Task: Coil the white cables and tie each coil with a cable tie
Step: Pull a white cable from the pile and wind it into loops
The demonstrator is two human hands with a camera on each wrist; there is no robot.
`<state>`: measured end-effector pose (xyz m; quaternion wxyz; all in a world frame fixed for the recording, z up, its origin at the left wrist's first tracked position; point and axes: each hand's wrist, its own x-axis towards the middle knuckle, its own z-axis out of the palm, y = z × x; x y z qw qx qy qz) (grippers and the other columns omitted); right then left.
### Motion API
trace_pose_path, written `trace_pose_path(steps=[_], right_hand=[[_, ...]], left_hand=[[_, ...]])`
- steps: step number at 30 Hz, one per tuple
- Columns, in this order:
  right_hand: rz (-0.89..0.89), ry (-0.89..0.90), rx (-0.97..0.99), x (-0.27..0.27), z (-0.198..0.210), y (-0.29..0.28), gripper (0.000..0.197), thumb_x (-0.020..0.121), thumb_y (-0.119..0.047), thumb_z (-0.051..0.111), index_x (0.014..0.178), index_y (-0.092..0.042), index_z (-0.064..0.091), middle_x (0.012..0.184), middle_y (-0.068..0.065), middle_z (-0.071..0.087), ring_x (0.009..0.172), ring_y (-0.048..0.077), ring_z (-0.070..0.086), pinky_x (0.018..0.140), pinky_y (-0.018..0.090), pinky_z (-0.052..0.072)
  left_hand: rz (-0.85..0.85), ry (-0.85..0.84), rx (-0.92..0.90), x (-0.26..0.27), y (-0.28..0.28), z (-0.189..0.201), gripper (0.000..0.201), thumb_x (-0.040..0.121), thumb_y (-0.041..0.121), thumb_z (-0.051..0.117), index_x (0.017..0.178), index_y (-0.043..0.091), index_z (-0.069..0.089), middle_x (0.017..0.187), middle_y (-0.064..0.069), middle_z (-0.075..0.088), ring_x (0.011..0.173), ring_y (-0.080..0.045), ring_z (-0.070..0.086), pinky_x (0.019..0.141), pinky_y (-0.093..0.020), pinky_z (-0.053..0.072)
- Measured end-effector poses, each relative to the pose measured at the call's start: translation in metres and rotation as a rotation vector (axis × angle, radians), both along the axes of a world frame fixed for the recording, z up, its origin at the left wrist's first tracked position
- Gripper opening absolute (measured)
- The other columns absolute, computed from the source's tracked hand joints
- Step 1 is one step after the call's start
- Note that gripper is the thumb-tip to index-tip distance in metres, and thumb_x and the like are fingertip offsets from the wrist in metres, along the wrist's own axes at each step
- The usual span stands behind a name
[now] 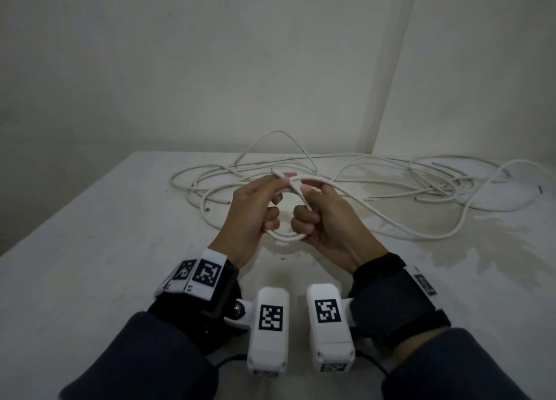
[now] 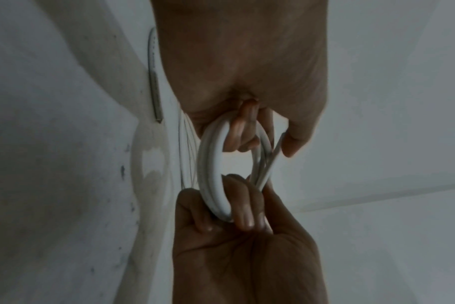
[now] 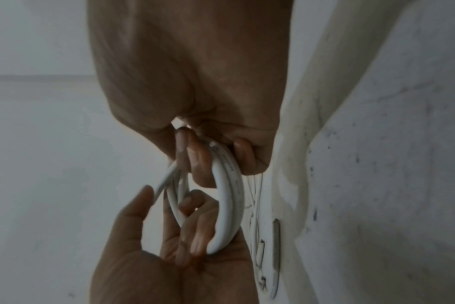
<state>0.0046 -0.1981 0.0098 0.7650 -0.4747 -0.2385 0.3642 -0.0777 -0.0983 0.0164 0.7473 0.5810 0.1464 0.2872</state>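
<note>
A small coil of white cable (image 1: pixel 285 236) hangs between both hands above the table. My left hand (image 1: pixel 270 207) grips the coil's left side, fingers curled through the loop (image 2: pixel 213 174), thumb and forefinger pinching the cable's end at the top. My right hand (image 1: pixel 304 216) grips the right side, fingers curled round the strands (image 3: pixel 229 195). From the coil the cable trails right to a loose tangle of white cables (image 1: pixel 391 186) at the back of the table. A thin pale strip (image 2: pixel 153 82), perhaps a cable tie, lies on the table under the hands (image 3: pixel 275 246).
The white table (image 1: pixel 90 249) has a left edge running diagonally and a stained patch (image 1: pixel 451 249) on the right. Walls stand close behind and meet in a corner at the right. More cable loops (image 1: pixel 195 189) lie at the back left.
</note>
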Motion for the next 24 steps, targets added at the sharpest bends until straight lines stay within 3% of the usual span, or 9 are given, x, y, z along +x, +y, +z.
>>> trace_pose_path(steps=[3, 6, 9, 12, 16, 18, 21, 22, 24], right_hand=[[0.022, 0.034, 0.016, -0.002, 0.002, -0.001, 0.013, 0.101, -0.016, 0.041, 0.105, -0.026, 0.05, 0.059, -0.003, 0.035, 0.043, 0.007, 0.032, 0.041, 0.019, 0.032], [0.038, -0.026, -0.079, -0.003, 0.0, -0.001, 0.012, 0.102, -0.021, 0.042, 0.105, -0.027, 0.052, 0.056, -0.003, 0.036, 0.045, 0.009, 0.037, 0.043, 0.02, 0.032], [0.01, -0.119, -0.145, -0.005, 0.001, -0.002, 0.018, 0.101, -0.027, 0.045, 0.109, -0.021, 0.059, 0.061, 0.003, 0.055, 0.054, 0.014, 0.053, 0.054, 0.025, 0.04], [-0.123, -0.246, -0.206, -0.001, 0.006, -0.01, 0.022, 0.097, -0.027, 0.054, 0.095, -0.013, 0.07, 0.077, 0.006, 0.069, 0.067, 0.016, 0.066, 0.06, 0.024, 0.05], [-0.488, -0.511, -0.182, 0.009, 0.01, -0.017, 0.016, 0.088, -0.02, 0.068, 0.072, -0.015, 0.067, 0.067, 0.001, 0.064, 0.059, 0.01, 0.057, 0.054, 0.021, 0.043], [-0.552, -0.654, -0.176, 0.009, 0.009, -0.016, 0.003, 0.083, -0.023, 0.072, 0.082, -0.025, 0.071, 0.081, 0.0, 0.062, 0.068, 0.007, 0.053, 0.065, 0.02, 0.042], [-0.59, -0.855, -0.326, 0.012, 0.004, -0.015, 0.015, 0.082, -0.034, 0.072, 0.09, -0.046, 0.068, 0.109, -0.007, 0.057, 0.103, 0.005, 0.054, 0.093, 0.028, 0.043], [-0.584, -0.879, -0.32, 0.014, 0.004, -0.015, 0.014, 0.083, -0.032, 0.072, 0.089, -0.044, 0.069, 0.108, -0.009, 0.06, 0.105, 0.004, 0.056, 0.096, 0.031, 0.043], [-0.505, -0.853, -0.25, 0.016, 0.004, -0.016, 0.014, 0.085, -0.019, 0.071, 0.085, -0.033, 0.072, 0.091, -0.011, 0.07, 0.091, 0.001, 0.064, 0.085, 0.025, 0.048]], left_hand=[[0.066, 0.019, 0.016, 0.001, -0.005, 0.0, 0.028, 0.091, 0.03, 0.061, 0.101, 0.005, 0.069, 0.067, 0.0, 0.037, 0.044, -0.007, 0.025, 0.038, -0.017, 0.022], [0.142, 0.034, -0.005, 0.004, -0.007, -0.003, 0.02, 0.092, 0.027, 0.061, 0.091, 0.009, 0.068, 0.064, 0.001, 0.037, 0.042, -0.006, 0.026, 0.037, -0.016, 0.023], [0.234, 0.03, -0.023, 0.005, -0.005, -0.003, 0.016, 0.091, 0.025, 0.061, 0.085, 0.014, 0.071, 0.065, 0.0, 0.04, 0.046, -0.009, 0.028, 0.038, -0.018, 0.025], [0.319, 0.025, -0.001, 0.003, 0.002, -0.002, 0.018, 0.09, 0.023, 0.061, 0.077, 0.022, 0.073, 0.057, 0.006, 0.045, 0.046, -0.008, 0.03, 0.04, -0.02, 0.025], [0.312, 0.035, 0.072, -0.001, 0.006, -0.001, 0.02, 0.091, 0.02, 0.059, 0.078, 0.024, 0.074, 0.051, 0.011, 0.046, 0.043, -0.008, 0.027, 0.04, -0.019, 0.023], [0.287, 0.039, 0.083, 0.0, 0.004, -0.001, 0.021, 0.091, 0.019, 0.059, 0.077, 0.024, 0.074, 0.056, 0.006, 0.044, 0.046, -0.011, 0.024, 0.042, -0.022, 0.022], [0.243, 0.035, 0.097, -0.001, 0.002, 0.0, 0.02, 0.091, 0.019, 0.06, 0.077, 0.024, 0.073, 0.065, -0.003, 0.04, 0.046, -0.01, 0.023, 0.042, -0.023, 0.022], [0.236, 0.032, 0.103, -0.001, 0.002, 0.001, 0.02, 0.091, 0.019, 0.06, 0.077, 0.024, 0.073, 0.067, -0.005, 0.038, 0.045, -0.01, 0.023, 0.042, -0.022, 0.022], [0.239, 0.024, 0.114, -0.002, 0.002, 0.001, 0.018, 0.091, 0.019, 0.059, 0.08, 0.023, 0.073, 0.064, -0.002, 0.041, 0.044, -0.009, 0.023, 0.041, -0.022, 0.024]])
